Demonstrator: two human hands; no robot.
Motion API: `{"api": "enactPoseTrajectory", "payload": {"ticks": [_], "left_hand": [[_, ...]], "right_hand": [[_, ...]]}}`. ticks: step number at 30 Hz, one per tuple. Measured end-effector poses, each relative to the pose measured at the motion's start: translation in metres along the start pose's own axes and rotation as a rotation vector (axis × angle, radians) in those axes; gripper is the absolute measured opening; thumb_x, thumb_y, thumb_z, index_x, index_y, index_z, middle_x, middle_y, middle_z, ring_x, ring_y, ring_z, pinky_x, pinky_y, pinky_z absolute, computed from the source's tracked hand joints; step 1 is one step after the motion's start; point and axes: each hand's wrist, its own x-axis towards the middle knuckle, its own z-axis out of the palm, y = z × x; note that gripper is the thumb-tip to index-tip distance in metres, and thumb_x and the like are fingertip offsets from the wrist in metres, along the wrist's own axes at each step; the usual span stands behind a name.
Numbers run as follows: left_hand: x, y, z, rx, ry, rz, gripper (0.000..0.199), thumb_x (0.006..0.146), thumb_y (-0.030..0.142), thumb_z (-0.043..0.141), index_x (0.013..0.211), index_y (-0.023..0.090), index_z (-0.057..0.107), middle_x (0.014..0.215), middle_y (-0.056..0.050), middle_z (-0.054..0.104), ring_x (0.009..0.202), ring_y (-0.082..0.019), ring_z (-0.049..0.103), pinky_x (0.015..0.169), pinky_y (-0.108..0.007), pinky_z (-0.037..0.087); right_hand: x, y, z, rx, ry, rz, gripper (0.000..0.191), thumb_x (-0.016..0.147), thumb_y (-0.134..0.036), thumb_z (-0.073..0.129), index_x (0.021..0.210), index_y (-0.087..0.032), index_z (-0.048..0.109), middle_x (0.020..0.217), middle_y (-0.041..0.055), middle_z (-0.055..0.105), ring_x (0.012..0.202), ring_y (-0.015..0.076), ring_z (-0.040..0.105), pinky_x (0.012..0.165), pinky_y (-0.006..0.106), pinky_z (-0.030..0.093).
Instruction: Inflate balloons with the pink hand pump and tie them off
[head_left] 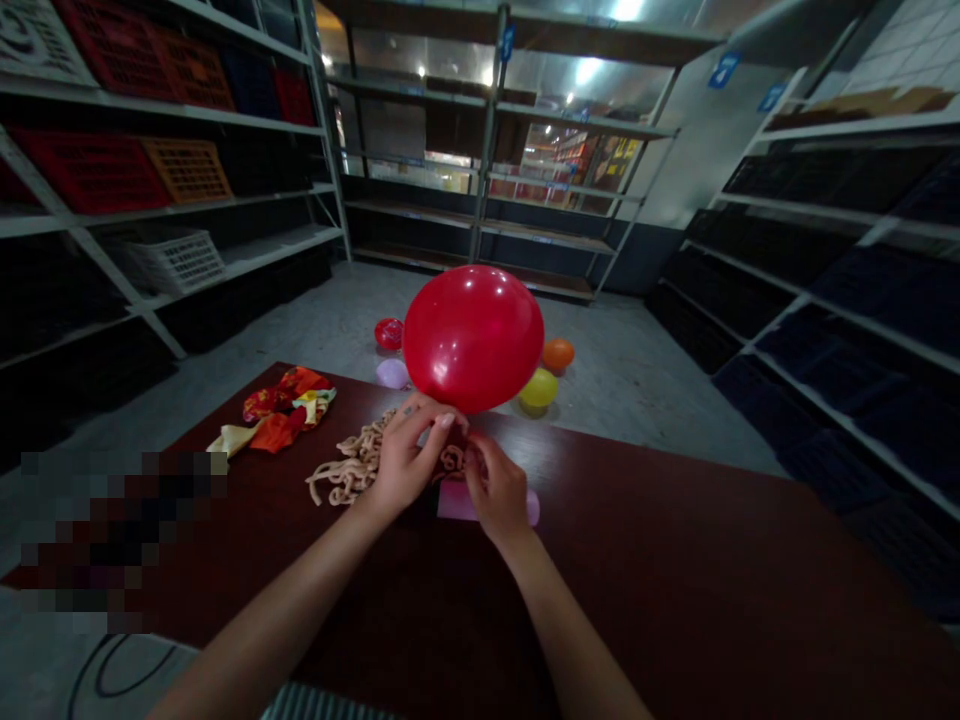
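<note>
tangled beige cord (356,468) lies beside the left hand (409,452), whose fingers pinch the base of a round, glossy red balloon (474,335) above the dark brown table (675,545). the right hand (498,488) curls just below; whether it grips anything i cannot tell.

Red balloon (472,335): neck hidden by left hand (412,450) and right hand (499,490)
Tan cord (356,465): partly covered by the left hand
Pink-purple item (454,502): partly behind the right hand; kind unclear
Table (675,570): left part pixelated
Blue shelf tags (724,70): markings too blurred to read
</note>
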Motion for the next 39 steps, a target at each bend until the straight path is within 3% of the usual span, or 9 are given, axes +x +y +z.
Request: {"api": "enactPoseTrajectory", "payload": {"ticks": [3, 6, 9, 13, 19, 24, 28, 34, 39], "left_hand": [[0.037, -0.015, 0.008, 0.076, 0.020, 0.030, 0.028, 0.103, 0.032, 0.052, 0.090, 0.019, 0.073, 0.087, -0.007, 0.071, 0.086, -0.020, 0.062, 0.084, -0.031, 0.046], [0.092, -0.051, 0.019, 0.155, -0.016, -0.029, 0.035, 0.103, 0.041, 0.047, 0.101, 0.017, 0.072, 0.102, -0.011, 0.072, 0.098, -0.022, 0.064, 0.093, -0.034, 0.046], [0.140, -0.090, 0.029, 0.284, -0.269, -0.220, 0.055, 0.097, 0.045, 0.057, 0.146, 0.020, 0.053, 0.143, -0.014, 0.060, 0.127, -0.028, 0.058, 0.105, -0.041, 0.043], [0.157, -0.114, 0.034, 0.449, -0.481, -0.298, 0.078, 0.093, 0.046, 0.061, 0.161, 0.020, 0.033, 0.162, -0.017, 0.039, 0.144, -0.035, 0.043, 0.114, -0.049, 0.037], [0.115, -0.106, 0.005, 0.581, -0.517, -0.384, 0.080, 0.097, 0.053, 0.054, 0.164, 0.023, 0.024, 0.165, -0.017, 0.033, 0.151, -0.036, 0.033, 0.117, -0.055, 0.031], [0.081, -0.088, -0.049, 0.681, -0.507, -0.495, 0.080, 0.097, 0.058, 0.047, 0.166, 0.028, 0.020, 0.170, -0.014, 0.023, 0.153, -0.039, 0.028, 0.117, -0.067, 0.021], [0.050, -0.076, -0.096, 0.731, -0.516, -0.561, 0.080, 0.097, 0.057, 0.046, 0.166, 0.024, 0.021, 0.171, -0.015, 0.017, 0.155, -0.036, 0.023, 0.120, -0.063, 0.020], [-0.014, -0.072, -0.153, 0.844, -0.456, -0.632, 0.073, 0.099, 0.058, 0.041, 0.163, 0.024, 0.029, 0.169, -0.017, 0.023, 0.155, -0.036, 0.023, 0.120, -0.066, 0.013], [-0.066, -0.073, -0.179, 0.925, -0.475, -0.631, 0.067, 0.101, 0.053, 0.040, 0.160, 0.022, 0.036, 0.167, -0.017, 0.028, 0.154, -0.036, 0.025, 0.120, -0.066, 0.011]], "right_hand": [[-0.001, 0.006, 0.005, -0.050, -0.023, -0.016, 0.030, 0.102, -0.024, 0.040, 0.120, -0.023, 0.064, 0.109, 0.0065, 0.076, 0.095, 0.0203, 0.074, 0.087, 0.032, 0.056], [-0.002, 0.011, 0.008, -0.128, -0.073, -0.071, 0.030, 0.099, -0.017, 0.041, 0.115, -0.023, 0.065, 0.101, 0.0061, 0.076, 0.089, 0.0201, 0.073, 0.081, 0.031, 0.054], [-0.004, 0.015, 0.010, -0.217, -0.139, -0.158, 0.029, 0.094, -0.011, 0.046, 0.113, -0.021, 0.065, 0.096, 0.0063, 0.074, 0.086, 0.0209, 0.071, 0.078, 0.031, 0.053], [-0.005, 0.019, 0.013, -0.281, -0.185, -0.192, 0.031, 0.090, -0.010, 0.051, 0.116, -0.022, 0.064, 0.094, 0.0054, 0.072, 0.083, 0.0220, 0.069, 0.073, 0.032, 0.050], [-0.008, 0.023, 0.015, -0.304, -0.144, -0.211, 0.026, 0.093, -0.012, 0.051, 0.111, -0.022, 0.066, 0.091, 0.0044, 0.072, 0.082, 0.0198, 0.069, 0.074, 0.029, 0.048], [-0.010, 0.024, 0.014, -0.319, -0.185, -0.205, 0.023, 0.095, -0.015, 0.052, 0.111, -0.022, 0.068, 0.094, 0.0046, 0.073, 0.086, 0.0183, 0.069, 0.075, 0.027, 0.047], [-0.012, 0.017, 0.012, -0.400, -0.252, -0.150, 0.024, 0.100, -0.021, 0.049, 0.113, -0.020, 0.069, 0.097, 0.0063, 0.073, 0.090, 0.0195, 0.068, 0.080, 0.029, 0.047], [-0.028, 0.006, -0.005, -0.426, -0.304, -0.127, 0.034, 0.101, -0.035, 0.050, 0.129, -0.019, 0.063, 0.117, 0.0110, 0.071, 0.111, 0.0255, 0.063, 0.096, 0.036, 0.047], [-0.050, 0.003, -0.024, -0.421, -0.404, -0.194, 0.059, 0.093, -0.044, 0.063, 0.145, -0.019, 0.050, 0.148, 0.0114, 0.057, 0.138, 0.0304, 0.048, 0.116, 0.047, 0.034]]}}
